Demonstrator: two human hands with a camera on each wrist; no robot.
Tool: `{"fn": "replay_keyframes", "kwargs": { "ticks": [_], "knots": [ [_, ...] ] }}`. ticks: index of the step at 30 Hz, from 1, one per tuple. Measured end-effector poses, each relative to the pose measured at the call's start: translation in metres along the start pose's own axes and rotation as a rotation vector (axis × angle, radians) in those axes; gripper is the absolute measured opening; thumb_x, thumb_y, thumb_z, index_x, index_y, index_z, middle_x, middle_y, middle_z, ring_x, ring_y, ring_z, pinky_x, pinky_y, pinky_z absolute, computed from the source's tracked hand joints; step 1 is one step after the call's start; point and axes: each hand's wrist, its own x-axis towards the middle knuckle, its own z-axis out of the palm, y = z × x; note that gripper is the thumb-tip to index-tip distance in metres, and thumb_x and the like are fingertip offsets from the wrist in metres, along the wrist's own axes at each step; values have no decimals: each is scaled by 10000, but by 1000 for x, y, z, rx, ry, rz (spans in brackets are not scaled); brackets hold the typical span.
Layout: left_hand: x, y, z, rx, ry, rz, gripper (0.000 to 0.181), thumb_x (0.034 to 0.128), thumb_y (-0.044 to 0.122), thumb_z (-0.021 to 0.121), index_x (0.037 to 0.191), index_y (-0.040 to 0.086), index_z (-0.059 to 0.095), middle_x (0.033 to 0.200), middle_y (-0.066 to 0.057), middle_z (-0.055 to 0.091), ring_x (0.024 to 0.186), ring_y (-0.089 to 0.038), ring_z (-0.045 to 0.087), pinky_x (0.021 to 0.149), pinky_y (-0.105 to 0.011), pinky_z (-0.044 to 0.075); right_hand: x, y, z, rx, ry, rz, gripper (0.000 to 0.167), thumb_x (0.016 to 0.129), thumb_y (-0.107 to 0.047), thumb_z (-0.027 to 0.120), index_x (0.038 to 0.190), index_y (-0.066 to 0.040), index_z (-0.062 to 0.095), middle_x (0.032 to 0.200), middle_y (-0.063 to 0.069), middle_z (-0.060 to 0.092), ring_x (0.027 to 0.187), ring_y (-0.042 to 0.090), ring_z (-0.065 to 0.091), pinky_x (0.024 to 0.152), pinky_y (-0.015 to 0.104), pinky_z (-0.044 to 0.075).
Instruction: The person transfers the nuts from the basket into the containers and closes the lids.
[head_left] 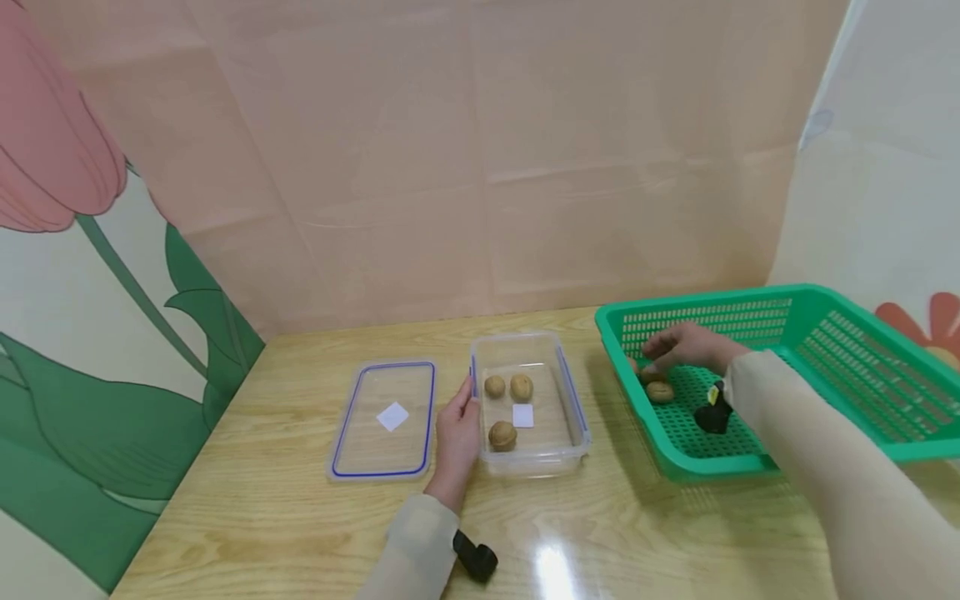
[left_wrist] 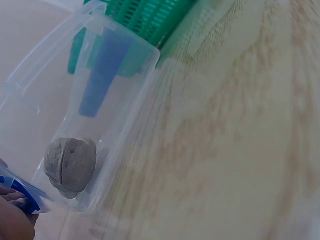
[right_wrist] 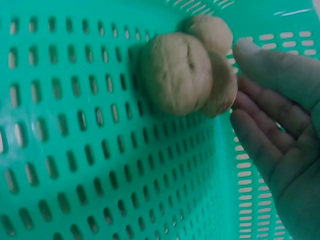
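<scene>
A clear plastic food container [head_left: 551,454] stands on the table with three walnuts [head_left: 502,436] and a small white square inside. At its left wall my left hand [head_left: 457,429] grips the side; in the left wrist view the fingers [left_wrist: 15,220] show at the blue-edged part. My right hand [head_left: 693,348] reaches into the green basket [head_left: 645,408]. In the right wrist view, three walnuts [right_wrist: 177,74] cluster by the basket wall. The right thumb and fingers [right_wrist: 257,132] are spread beside the farther walnuts, with the fingertips close to or touching one; contact is hard to tell.
Left of the container lies a flat clear lid [head_left: 382,462] with a blue seal and a white square on it. The wooden table [head_left: 262,500] runs under everything, and a pink sheet [head_left: 375,167] hangs behind. Black wrist cameras [head_left: 476,558] sit at both cuffs.
</scene>
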Motion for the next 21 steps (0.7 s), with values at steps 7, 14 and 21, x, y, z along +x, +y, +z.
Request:
{"fn": "replay_keyframes", "kwargs": {
  "ticks": [7, 14, 21],
  "knots": [
    [0, 0, 0, -16, -7, 6, 387, 927, 90, 475, 1312, 100, 508, 1362, -52, 480, 1301, -251, 388, 1079, -387, 319, 2, 3, 3, -49, -67, -36, 513, 834, -267, 673, 1209, 58, 545, 1197, 222, 578, 1126, 400, 507, 902, 504, 472],
    [0, 1, 0, -21, -1, 22, 386, 922, 90, 481, 1308, 91, 509, 1357, -58, 482, 1295, -249, 398, 1072, -380, 328, 6, 4, 4, -107, -80, -34, 532, 825, -317, 680, 1201, 41, 566, 1210, 240, 565, 1117, 401, 512, 902, 502, 475],
    [0, 0, 0, -3, -3, -3, 390, 924, 109, 481, 1313, 114, 508, 1362, -39, 480, 1300, -239, 391, 1079, -386, 322, 7, 2, 5, -139, -76, -28, 501, 823, -305, 684, 1172, 42, 587, 1177, 237, 586, 1087, 399, 533, 876, 502, 487]
  ]
}}
